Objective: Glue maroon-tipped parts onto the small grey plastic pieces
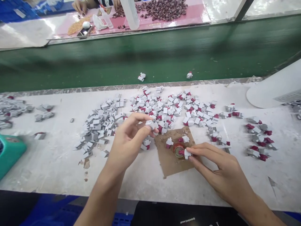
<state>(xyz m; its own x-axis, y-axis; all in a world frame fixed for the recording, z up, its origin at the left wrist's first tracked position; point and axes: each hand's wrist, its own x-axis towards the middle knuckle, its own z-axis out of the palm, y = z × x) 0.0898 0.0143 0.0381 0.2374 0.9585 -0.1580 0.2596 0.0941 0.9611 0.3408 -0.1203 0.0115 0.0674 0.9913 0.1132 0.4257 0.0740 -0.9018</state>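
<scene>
My left hand (129, 141) pinches a small white plastic part (150, 124) between thumb and fingertips, above the pile of loose parts. Between the thumb and fingers of my right hand (218, 169) is another white plastic part (187, 153) with a dark red piece, its red end over a small round reddish dish (178, 150). The dish rests on a square of brown cardboard (169, 166). Two more white-and-red parts lie on the cardboard, one (169, 142) left of the dish and one (185, 139) behind it.
A heap of grey-white parts (101, 122) adjoins white-and-red ones (152, 105). More sit in groups at right (261, 138) and far left. A teal bin (11, 153) stands left, a white cylinder (277, 84) right. Past the green belt (94, 66), another person's hands (80, 6) work.
</scene>
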